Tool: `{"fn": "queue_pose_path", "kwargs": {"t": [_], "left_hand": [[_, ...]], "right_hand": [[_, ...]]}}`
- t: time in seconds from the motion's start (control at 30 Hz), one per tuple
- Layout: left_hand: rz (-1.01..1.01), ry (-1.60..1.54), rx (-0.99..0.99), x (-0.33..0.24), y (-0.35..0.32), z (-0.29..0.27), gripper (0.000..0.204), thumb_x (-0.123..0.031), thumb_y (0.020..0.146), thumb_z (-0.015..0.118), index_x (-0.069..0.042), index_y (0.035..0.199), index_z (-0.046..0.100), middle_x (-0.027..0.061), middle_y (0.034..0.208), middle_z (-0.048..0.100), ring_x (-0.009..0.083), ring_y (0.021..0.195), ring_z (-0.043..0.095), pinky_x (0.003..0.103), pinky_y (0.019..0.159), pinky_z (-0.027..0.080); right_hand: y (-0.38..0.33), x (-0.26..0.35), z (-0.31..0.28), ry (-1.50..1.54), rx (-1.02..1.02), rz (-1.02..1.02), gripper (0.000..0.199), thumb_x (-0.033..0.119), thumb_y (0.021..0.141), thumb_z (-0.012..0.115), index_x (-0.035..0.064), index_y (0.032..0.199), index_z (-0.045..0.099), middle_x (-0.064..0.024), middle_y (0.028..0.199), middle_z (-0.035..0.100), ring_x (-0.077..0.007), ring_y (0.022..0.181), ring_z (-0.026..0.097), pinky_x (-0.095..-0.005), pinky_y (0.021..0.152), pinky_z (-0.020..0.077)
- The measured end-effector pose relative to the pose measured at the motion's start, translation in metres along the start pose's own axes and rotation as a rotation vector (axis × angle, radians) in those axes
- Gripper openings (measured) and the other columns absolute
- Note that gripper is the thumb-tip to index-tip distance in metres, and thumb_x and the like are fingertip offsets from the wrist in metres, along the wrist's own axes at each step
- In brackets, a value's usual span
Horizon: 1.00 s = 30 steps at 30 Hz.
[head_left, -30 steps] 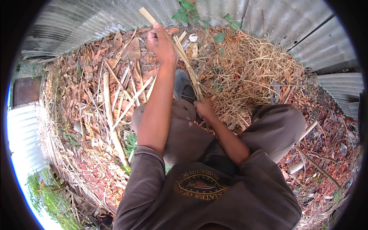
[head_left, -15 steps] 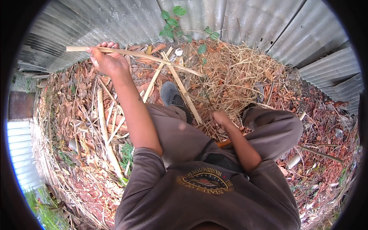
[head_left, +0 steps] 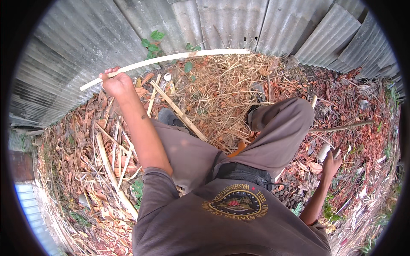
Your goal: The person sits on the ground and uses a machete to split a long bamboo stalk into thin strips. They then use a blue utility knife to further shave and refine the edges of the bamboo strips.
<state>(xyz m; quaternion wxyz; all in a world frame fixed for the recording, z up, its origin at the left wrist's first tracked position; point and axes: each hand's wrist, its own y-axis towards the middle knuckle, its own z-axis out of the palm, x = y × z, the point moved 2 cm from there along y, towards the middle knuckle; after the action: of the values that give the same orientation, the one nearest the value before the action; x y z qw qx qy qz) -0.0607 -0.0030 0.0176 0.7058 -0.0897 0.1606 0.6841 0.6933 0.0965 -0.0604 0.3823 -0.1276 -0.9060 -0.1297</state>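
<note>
Left hand [head_left: 117,83] grips the pale bamboo strip [head_left: 171,57] near one end, before the corrugated fence [head_left: 230,25], where its unsupported far end could snag; can't tell right hand's [head_left: 332,165] grip.

Can pass through open air above the straw [head_left: 230,85], between left leg [head_left: 183,143] and right leg [head_left: 282,121]. Meets the corrugated metal wall [head_left: 232,25] beyond, behind the long pale strip [head_left: 171,57] in the left hand [head_left: 117,84]; finds a branch [head_left: 344,127] just beyond the right hand [head_left: 332,164].
</note>
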Motion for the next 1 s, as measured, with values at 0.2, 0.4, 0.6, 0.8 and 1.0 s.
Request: {"fn": "queue_pose_path", "kwargs": {"t": [0.2, 0.4, 0.6, 0.8, 1.0], "left_hand": [[-0.15, 0.03, -0.052, 0.061, -0.047, 0.023, 0.017, -0.021, 0.101, 0.034, -0.007, 0.092, 0.039, 0.0033, 0.076, 0.045, 0.0142, 0.065, 0.044, 0.031, 0.061, 0.04], [-0.343, 0.133, -0.137, 0.126, -0.099, 0.045, 0.022, -0.025, 0.1, 0.03, -0.007, 0.089, 0.037, 0.0025, 0.074, 0.043, 0.0152, 0.065, 0.043, 0.032, 0.061, 0.039], [-0.298, 0.26, -0.094, 0.147, -0.128, 0.06, 0.014, -0.019, 0.086, 0.036, -0.007, 0.078, 0.037, 0.005, 0.069, 0.041, 0.0196, 0.062, 0.041, 0.038, 0.063, 0.039], [-0.275, 0.346, 0.053, 0.157, -0.142, 0.082, 0.013, -0.023, 0.09, 0.035, -0.01, 0.089, 0.035, 0.005, 0.076, 0.04, 0.0194, 0.067, 0.04, 0.038, 0.064, 0.038], [-0.264, 0.338, 0.175, 0.152, -0.154, 0.104, 0.012, -0.024, 0.092, 0.033, -0.012, 0.091, 0.034, 0.005, 0.079, 0.039, 0.0192, 0.07, 0.039, 0.038, 0.064, 0.038]], "right_hand": [[-0.115, -0.186, 0.027, -0.351, -0.01, 0.252, 0.03, 0.022, 0.074, 0.057, -0.0052, 0.086, 0.063, -0.0217, 0.069, 0.063, -0.0353, 0.059, 0.061, -0.0453, 0.063, 0.0489], [-0.247, -0.27, 0.052, -0.581, 0.283, 0.619, 0.043, 0.037, 0.077, 0.061, 0.0003, 0.099, 0.067, -0.0255, 0.093, 0.066, -0.0404, 0.09, 0.064, -0.0483, 0.08, 0.0505], [-0.274, -0.314, 0.024, -0.682, 0.392, 0.828, 0.04, 0.033, 0.072, 0.064, 0.0062, 0.101, 0.066, -0.0206, 0.099, 0.067, -0.037, 0.095, 0.065, -0.0438, 0.084, 0.0509], [-0.265, -0.323, 0.016, -0.772, 0.282, 0.69, 0.036, 0.027, 0.071, 0.066, 0.0052, 0.1, 0.061, -0.0163, 0.107, 0.059, -0.0377, 0.106, 0.054, -0.0458, 0.089, 0.0461], [-0.209, -0.295, 0.103, -0.279, 0.197, 0.214, 0.033, 0.022, 0.074, 0.068, 0.0031, 0.1, 0.061, -0.017, 0.091, 0.063, -0.0362, 0.09, 0.058, -0.0434, 0.082, 0.0467]]}}
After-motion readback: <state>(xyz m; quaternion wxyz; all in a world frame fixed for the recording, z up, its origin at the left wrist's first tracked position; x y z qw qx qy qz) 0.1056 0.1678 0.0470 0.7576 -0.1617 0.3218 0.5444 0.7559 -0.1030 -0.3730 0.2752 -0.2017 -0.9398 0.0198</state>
